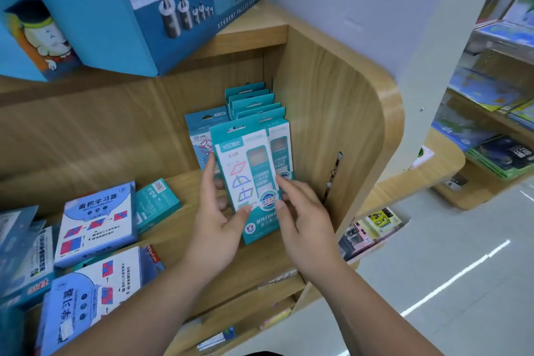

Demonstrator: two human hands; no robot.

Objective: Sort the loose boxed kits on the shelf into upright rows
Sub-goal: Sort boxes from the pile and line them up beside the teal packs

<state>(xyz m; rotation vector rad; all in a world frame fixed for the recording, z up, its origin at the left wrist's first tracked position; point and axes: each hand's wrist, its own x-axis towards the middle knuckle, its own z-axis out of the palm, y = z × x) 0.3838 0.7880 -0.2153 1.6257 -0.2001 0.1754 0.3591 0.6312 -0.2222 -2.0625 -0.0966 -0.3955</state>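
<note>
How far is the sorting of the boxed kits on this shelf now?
Done: a row of teal kits stands upright against the shelf's right wall. In hand: the left hand and right hand hold one more teal kit upright at its front. Left: blue-and-white kits and a small teal box lie flat on the left.

Both hands, left [215,220] and right [303,217], raised, fingers partly curled.
</note>
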